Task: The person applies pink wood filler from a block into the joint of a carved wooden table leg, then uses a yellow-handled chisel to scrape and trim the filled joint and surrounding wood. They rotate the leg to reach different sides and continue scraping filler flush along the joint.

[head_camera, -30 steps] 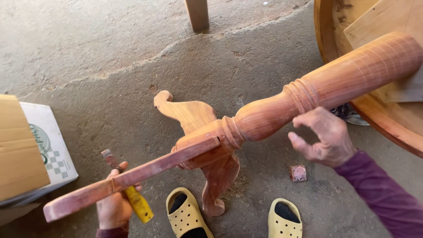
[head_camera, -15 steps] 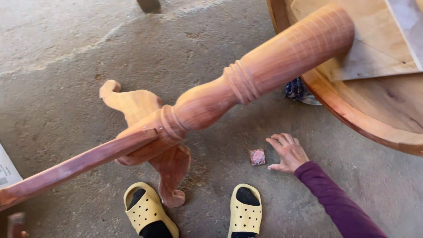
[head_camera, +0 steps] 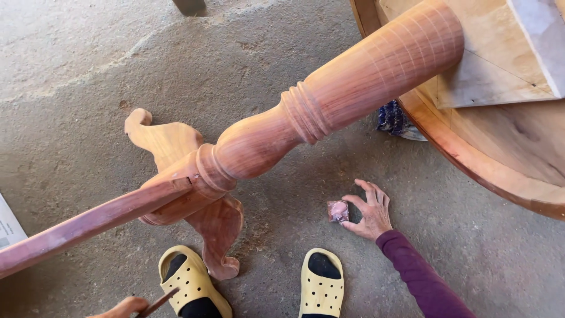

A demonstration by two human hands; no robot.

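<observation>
concrete floor (head_camera: pixel 88 70), grey and dusty, runs under everything. right hand (head_camera: pixel 369 213) is down on it, fingers (head_camera: pixel 366 191) spread and curled over a small pink sanding scrap (head_camera: pixel 338 211), tips touching its edge; the grip is narrow and closing but the scrap lies flat, not lifted. purple sleeve (head_camera: pixel 419 277) runs back to the lower right. left hand (head_camera: pixel 122 307) shows only as knuckles at the bottom edge, closed on a thin dark tool (head_camera: pixel 158 302); what kind of tool cannot be told. yellow clogs (head_camera: pixel 321 285) stand between the two hands, the scrap just ahead of the right one. above them a turned pedestal (head_camera: pixel 329 109) lies tilted, ringed at its waist, its thick end against a round tabletop (head_camera: pixel 471 159) at upper right, with a pale board (head_camera: pixel 482 76) on that top. three curved legs join the narrow end: one leg (head_camera: pixel 159 138) lies on the floor, one (head_camera: pixel 220 235) points at the clogs, and a long red one (head_camera: pixel 82 227) reaches to the left edge. change: one second ago the right hand was up beside the column; half a second ago it was near the floor by the scrap; now it touches the scrap. judgement: the hand has left the wood to fetch abrasive, so the column rests unsupported by it. a white box corner (head_camera: pixel 9 227) sits at far left.
</observation>
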